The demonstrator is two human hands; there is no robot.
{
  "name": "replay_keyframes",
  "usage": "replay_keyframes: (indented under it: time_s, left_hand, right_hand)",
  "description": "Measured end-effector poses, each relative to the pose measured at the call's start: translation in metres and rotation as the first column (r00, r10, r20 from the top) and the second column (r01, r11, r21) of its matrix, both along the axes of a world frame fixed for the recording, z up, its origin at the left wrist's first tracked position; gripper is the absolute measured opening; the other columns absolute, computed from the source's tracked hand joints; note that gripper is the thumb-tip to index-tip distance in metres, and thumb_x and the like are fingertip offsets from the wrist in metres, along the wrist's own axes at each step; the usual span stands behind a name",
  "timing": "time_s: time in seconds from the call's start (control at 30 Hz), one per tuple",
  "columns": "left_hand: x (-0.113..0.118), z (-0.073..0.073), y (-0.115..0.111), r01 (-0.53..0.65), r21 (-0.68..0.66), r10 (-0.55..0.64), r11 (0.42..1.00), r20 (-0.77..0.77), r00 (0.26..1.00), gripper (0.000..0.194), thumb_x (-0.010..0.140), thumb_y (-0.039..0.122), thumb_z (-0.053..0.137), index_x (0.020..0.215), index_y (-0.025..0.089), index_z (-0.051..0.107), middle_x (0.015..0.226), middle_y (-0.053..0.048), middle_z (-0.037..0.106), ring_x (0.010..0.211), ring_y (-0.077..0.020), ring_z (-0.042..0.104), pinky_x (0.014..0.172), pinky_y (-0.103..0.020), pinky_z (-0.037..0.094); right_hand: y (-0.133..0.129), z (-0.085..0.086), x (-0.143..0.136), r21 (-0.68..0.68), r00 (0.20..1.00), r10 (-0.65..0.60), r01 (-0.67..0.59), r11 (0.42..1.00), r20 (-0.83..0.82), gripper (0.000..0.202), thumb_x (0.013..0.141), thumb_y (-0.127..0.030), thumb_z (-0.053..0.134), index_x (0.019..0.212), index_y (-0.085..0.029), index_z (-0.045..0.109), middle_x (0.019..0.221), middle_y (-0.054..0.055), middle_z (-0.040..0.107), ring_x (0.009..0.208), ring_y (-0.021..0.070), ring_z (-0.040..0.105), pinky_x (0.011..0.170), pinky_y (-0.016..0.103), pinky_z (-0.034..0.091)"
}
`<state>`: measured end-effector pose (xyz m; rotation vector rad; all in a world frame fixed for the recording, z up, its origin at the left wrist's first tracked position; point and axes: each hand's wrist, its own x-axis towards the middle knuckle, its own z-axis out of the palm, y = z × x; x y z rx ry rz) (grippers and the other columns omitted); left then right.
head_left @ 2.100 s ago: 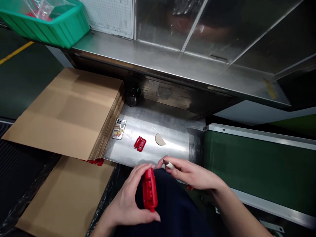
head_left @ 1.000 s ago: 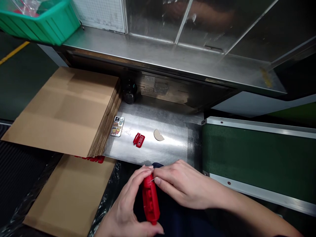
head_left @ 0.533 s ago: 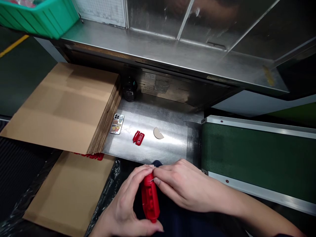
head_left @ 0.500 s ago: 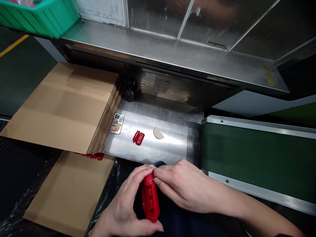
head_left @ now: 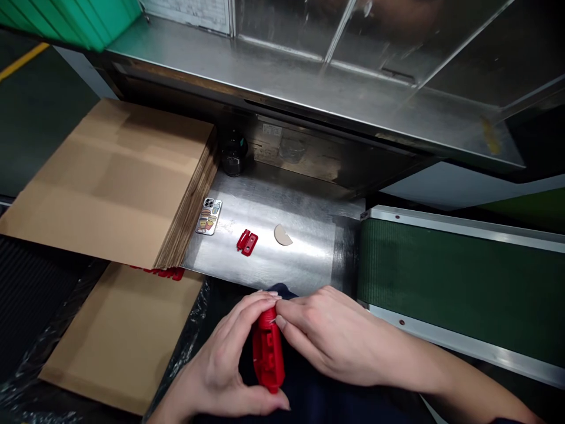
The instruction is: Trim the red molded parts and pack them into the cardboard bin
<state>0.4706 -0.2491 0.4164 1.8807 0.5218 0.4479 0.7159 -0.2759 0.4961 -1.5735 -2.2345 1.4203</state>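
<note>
My left hand (head_left: 225, 359) is wrapped around a hollow red plastic part (head_left: 269, 356), its thumb at the near end and its fingers at the far end. The part has an open recess along its side. My right hand (head_left: 326, 333) is closed in a pinch at the part's far end. A thin, shiny edge shows by its fingertips, too small to name. Beyond my hands on the metal table (head_left: 304, 265) lie a small red plastic piece (head_left: 248, 242) with two holes and a beige half-disc (head_left: 282, 235).
A stack of cardboard sheets (head_left: 115, 182) stands left, over red parts (head_left: 163, 272) and another cardboard sheet (head_left: 123, 335). A phone (head_left: 209, 216) and a dark bottle (head_left: 233, 154) stand beside the stack. A green conveyor belt (head_left: 459, 288) runs right; a metal shelf (head_left: 282, 79) crosses behind.
The view has shifted slightly, so the table and its things appear a little higher. Both hands keep almost the same hold on the red part.
</note>
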Motion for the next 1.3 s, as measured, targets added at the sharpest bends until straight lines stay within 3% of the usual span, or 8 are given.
replay_keyframes:
  time_s: [0.67,0.83,0.9,0.97,1.03,1.1,1.17,1.3]
  left_hand:
    - [0.002,0.0,0.007,0.07,-0.005,-0.07,0.998,0.024,0.997,0.115,0.072,0.047,0.093,0.162,0.023,0.025,0.16,-0.014,0.044,0.148,-0.0297,0.043,0.126,-0.039,0.035]
    - [0.006,0.004,0.009,0.081,0.081,-0.085,0.993,0.051,0.995,0.112,0.077,0.048,0.09,0.162,0.02,0.024,0.159,-0.017,0.045,0.148,-0.03,0.043,0.126,-0.04,0.034]
    - [0.007,0.006,0.009,0.08,0.084,-0.084,0.993,0.051,0.995,0.112,0.077,0.048,0.09,0.162,0.02,0.023,0.159,-0.016,0.046,0.149,-0.0296,0.042,0.127,-0.04,0.033]
    - [0.009,0.008,0.01,0.077,0.079,-0.08,0.994,0.034,0.996,0.113,0.076,0.047,0.091,0.162,0.021,0.023,0.159,-0.015,0.046,0.15,-0.029,0.04,0.128,-0.04,0.031]
    - [0.009,0.01,0.011,0.073,0.074,-0.074,0.995,-0.002,0.997,0.112,0.075,0.046,0.092,0.162,0.023,0.023,0.161,-0.012,0.045,0.152,-0.0285,0.037,0.13,-0.04,0.026]
    - [0.008,0.011,0.013,0.066,0.078,-0.063,0.995,-0.033,0.997,0.113,0.074,0.049,0.092,0.161,0.026,0.023,0.162,-0.011,0.043,0.152,-0.0287,0.036,0.13,-0.042,0.024]
    - [0.005,0.01,0.015,0.049,0.063,-0.045,0.997,-0.076,0.996,0.116,0.074,0.055,0.09,0.162,0.03,0.02,0.163,-0.01,0.042,0.151,-0.0299,0.039,0.129,-0.045,0.029]
    - [-0.009,-0.003,0.02,-0.07,-0.161,0.031,0.985,-0.235,0.971,0.117,0.066,0.058,0.094,0.157,0.041,0.024,0.162,-0.01,0.042,0.144,-0.0365,0.048,0.118,-0.055,0.043]
  right_hand:
    - [0.003,0.0,-0.002,-0.088,0.999,-0.016,0.019,0.996,0.03,0.034,0.11,-0.035,0.032,0.084,-0.018,0.047,0.075,-0.001,0.06,0.058,0.0116,0.042,0.06,0.031,0.028]
    - [0.012,0.002,0.013,-0.193,0.976,-0.066,0.026,0.981,-0.206,0.035,0.11,-0.033,0.037,0.083,-0.017,0.051,0.071,-0.002,0.053,0.063,0.0102,0.044,0.067,0.028,0.034]
    - [0.013,-0.005,0.021,-0.328,0.89,-0.188,0.046,0.944,-0.416,0.039,0.111,-0.038,0.038,0.082,-0.016,0.053,0.072,0.0,0.051,0.066,0.0104,0.045,0.066,0.026,0.036]
    - [0.012,-0.024,0.03,-0.508,0.72,-0.411,0.094,0.856,-0.56,0.044,0.11,-0.047,0.039,0.082,-0.015,0.051,0.068,-0.001,0.046,0.06,0.0098,0.041,0.058,0.024,0.036]
    - [0.01,-0.059,0.038,-0.634,0.575,-0.613,0.2,0.747,-0.541,0.045,0.108,-0.054,0.039,0.085,-0.016,0.049,0.066,-0.003,0.042,0.051,0.0085,0.036,0.052,0.024,0.035]
    - [0.007,-0.108,0.044,-0.611,0.607,-0.694,0.394,0.686,-0.388,0.043,0.108,-0.053,0.034,0.091,-0.017,0.049,0.071,-0.002,0.045,0.05,0.0092,0.038,0.053,0.025,0.04]
    - [0.0,-0.163,0.045,-0.38,0.777,-0.627,0.597,0.706,0.055,0.045,0.111,-0.044,0.019,0.1,-0.016,0.053,0.077,0.001,0.051,0.058,0.0124,0.047,0.06,0.026,0.044]
    - [-0.018,-0.245,0.037,-0.18,0.754,-0.561,0.638,0.748,0.341,0.032,0.106,-0.026,0.037,0.109,-0.008,0.062,0.107,0.017,0.061,0.097,0.0229,0.059,0.09,0.034,0.045]
